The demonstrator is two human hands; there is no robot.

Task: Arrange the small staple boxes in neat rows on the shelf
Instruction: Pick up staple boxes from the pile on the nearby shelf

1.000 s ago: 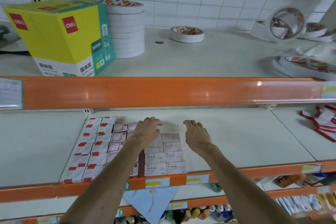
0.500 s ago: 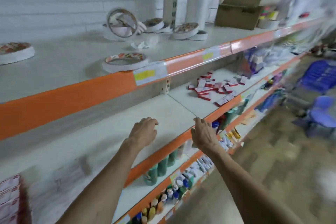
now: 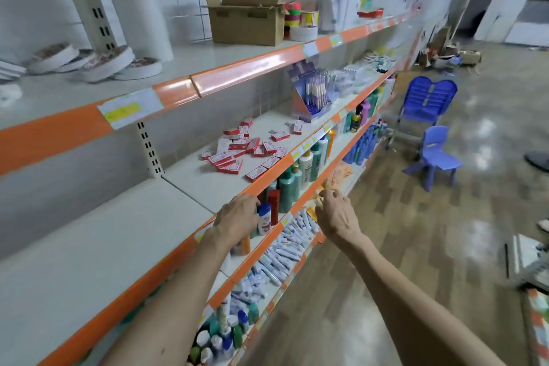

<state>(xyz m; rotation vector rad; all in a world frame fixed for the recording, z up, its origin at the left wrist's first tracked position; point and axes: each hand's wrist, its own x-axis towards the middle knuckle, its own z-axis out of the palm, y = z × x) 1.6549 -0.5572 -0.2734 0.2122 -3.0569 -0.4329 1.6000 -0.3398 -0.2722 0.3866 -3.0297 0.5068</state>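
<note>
A loose heap of several small red-and-white staple boxes (image 3: pixel 237 151) lies scattered on the middle shelf (image 3: pixel 205 184), ahead and to the right. A few more boxes (image 3: pixel 279 136) sit apart toward the shelf's far end. My left hand (image 3: pixel 237 217) hovers at the shelf's orange front edge, fingers loosely curled, holding nothing. My right hand (image 3: pixel 335 214) hangs out over the aisle, short of the boxes, fingers relaxed and empty. The arranged rows are out of view to the left.
Tape rolls (image 3: pixel 98 64) and an open cardboard box (image 3: pixel 246 21) stand on the upper shelf. A pen display (image 3: pixel 312 95) stands beyond the staple boxes. Bottles (image 3: pixel 297 178) and tubes (image 3: pixel 285 249) fill the lower shelves. Blue plastic chairs (image 3: pixel 430 154) stand in the aisle.
My view has swung right along the shelving, from the tidy rows to the scattered heap. Both hands left the arranged boxes and moved right, empty, past the shelf edge.
</note>
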